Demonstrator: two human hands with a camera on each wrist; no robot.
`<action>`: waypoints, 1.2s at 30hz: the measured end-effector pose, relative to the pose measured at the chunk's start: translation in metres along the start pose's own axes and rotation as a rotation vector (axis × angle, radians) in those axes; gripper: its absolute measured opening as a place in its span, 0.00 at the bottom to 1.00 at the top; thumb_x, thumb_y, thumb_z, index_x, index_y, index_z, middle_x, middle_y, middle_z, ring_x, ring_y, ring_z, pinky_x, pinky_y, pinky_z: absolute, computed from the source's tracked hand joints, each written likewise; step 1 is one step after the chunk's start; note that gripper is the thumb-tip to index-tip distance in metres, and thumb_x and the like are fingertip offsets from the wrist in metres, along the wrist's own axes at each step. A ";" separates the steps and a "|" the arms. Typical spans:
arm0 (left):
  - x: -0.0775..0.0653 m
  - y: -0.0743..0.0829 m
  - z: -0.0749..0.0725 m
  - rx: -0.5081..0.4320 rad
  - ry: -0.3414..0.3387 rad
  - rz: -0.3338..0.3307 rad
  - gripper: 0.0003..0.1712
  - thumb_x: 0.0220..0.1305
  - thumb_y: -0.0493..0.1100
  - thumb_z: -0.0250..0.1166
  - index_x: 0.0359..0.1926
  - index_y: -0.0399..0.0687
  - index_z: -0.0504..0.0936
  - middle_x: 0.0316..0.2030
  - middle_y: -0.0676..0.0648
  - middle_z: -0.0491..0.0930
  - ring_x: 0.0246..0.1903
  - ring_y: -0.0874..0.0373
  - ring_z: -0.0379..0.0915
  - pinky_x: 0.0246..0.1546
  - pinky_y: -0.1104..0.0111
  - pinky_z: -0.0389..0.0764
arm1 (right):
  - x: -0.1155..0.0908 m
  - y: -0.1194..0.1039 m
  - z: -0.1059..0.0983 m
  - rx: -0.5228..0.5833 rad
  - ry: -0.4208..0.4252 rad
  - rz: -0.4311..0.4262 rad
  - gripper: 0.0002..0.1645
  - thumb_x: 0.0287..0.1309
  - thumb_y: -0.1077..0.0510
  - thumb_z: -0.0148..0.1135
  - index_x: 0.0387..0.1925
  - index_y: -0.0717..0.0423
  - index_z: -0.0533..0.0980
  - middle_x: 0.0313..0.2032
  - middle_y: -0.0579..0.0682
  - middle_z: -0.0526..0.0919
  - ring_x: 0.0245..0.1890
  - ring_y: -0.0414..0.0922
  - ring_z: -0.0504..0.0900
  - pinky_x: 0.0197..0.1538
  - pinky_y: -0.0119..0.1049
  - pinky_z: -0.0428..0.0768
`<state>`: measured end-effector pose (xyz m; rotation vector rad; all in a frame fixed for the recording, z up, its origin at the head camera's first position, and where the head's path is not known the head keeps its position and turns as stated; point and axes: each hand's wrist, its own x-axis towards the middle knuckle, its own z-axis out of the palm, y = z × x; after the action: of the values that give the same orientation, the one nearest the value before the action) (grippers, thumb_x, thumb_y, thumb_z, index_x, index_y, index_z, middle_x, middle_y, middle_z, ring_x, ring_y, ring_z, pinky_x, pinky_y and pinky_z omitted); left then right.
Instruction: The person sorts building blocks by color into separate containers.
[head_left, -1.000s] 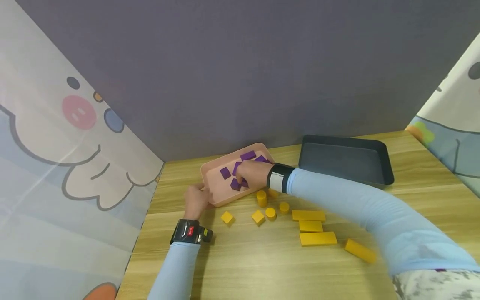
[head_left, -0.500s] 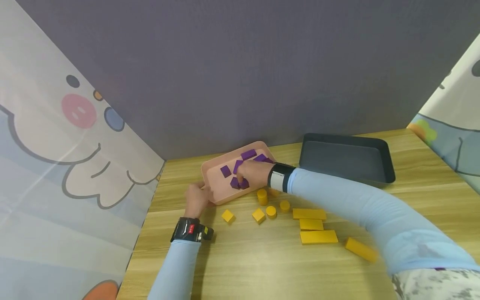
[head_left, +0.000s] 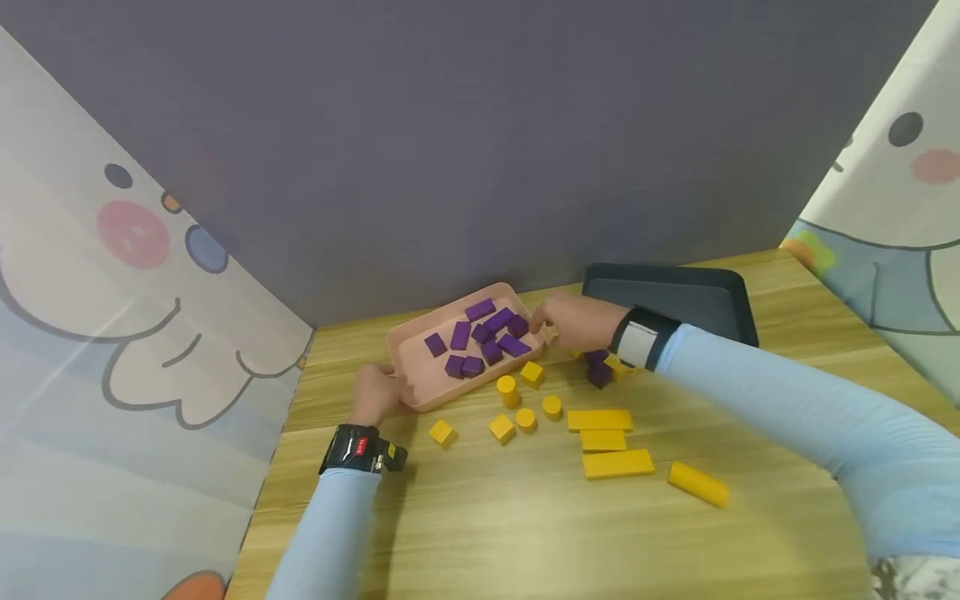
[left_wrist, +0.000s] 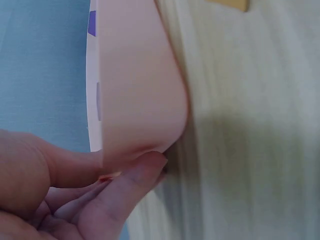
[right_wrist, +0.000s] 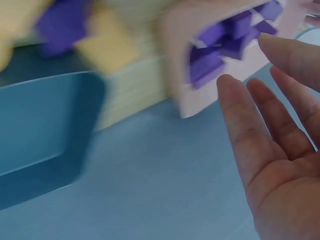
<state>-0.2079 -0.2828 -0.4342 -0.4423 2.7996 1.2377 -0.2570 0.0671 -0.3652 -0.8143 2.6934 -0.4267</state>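
A pink tray [head_left: 423,379] holds several purple blocks [head_left: 461,335], lying loosely inside. My left hand [head_left: 375,395] grips the tray's near left corner; in the left wrist view, thumb and fingers [left_wrist: 142,172] pinch its wall from both sides. By the tray's right end, my right hand [head_left: 576,322] hovers with nothing in it. The right wrist view shows that hand's fingers [right_wrist: 240,117] extended and spread apart, pointing toward the purple blocks in the tray. Below the right wrist, a purple block [head_left: 599,374] lies on the table among yellow pieces, partly hidden by the hand.
A dark tray [head_left: 678,296] stands at the back right, partly behind the right arm. Yellow cubes and cylinders [head_left: 507,391] lie in front of the pink tray. Yellow bars [head_left: 618,464] lie farther right, with one yellow piece [head_left: 699,483] apart. A grey panel [head_left: 450,150] rises behind the table.
My right hand has withdrawn from over the purple blocks, moving right past the tray's end, its fingers now spread. My left hand stays at the tray's corner. The head view has shifted slightly.
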 end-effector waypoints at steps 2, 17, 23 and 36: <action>0.001 0.003 -0.006 0.021 -0.002 -0.008 0.29 0.68 0.37 0.65 0.65 0.23 0.75 0.54 0.25 0.83 0.38 0.46 0.84 0.31 0.70 0.81 | -0.014 0.012 0.002 -0.013 -0.007 0.010 0.30 0.59 0.65 0.73 0.64 0.49 0.81 0.62 0.54 0.85 0.59 0.55 0.84 0.65 0.55 0.82; 0.012 0.014 -0.018 0.106 -0.067 -0.132 0.41 0.61 0.30 0.64 0.75 0.31 0.65 0.67 0.26 0.73 0.50 0.39 0.84 0.50 0.54 0.88 | -0.054 0.045 0.039 -0.197 -0.060 -0.246 0.51 0.51 0.77 0.69 0.73 0.38 0.73 0.76 0.52 0.71 0.79 0.60 0.63 0.73 0.62 0.69; 0.015 0.011 -0.014 0.074 -0.085 -0.161 0.44 0.56 0.25 0.64 0.76 0.34 0.66 0.66 0.26 0.76 0.49 0.39 0.86 0.49 0.53 0.89 | -0.053 0.046 0.046 -0.327 -0.076 -0.383 0.43 0.53 0.74 0.74 0.69 0.45 0.77 0.71 0.53 0.77 0.74 0.59 0.71 0.71 0.58 0.73; 0.013 0.018 -0.007 0.095 -0.075 -0.145 0.43 0.55 0.25 0.64 0.75 0.32 0.67 0.64 0.25 0.76 0.44 0.42 0.88 0.42 0.57 0.91 | -0.058 0.055 0.057 -0.408 0.026 -0.410 0.12 0.56 0.64 0.76 0.34 0.43 0.84 0.23 0.39 0.75 0.25 0.38 0.69 0.30 0.30 0.65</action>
<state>-0.2248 -0.2796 -0.4188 -0.5684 2.6954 1.0652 -0.2171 0.1332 -0.4258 -1.4934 2.6675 0.0388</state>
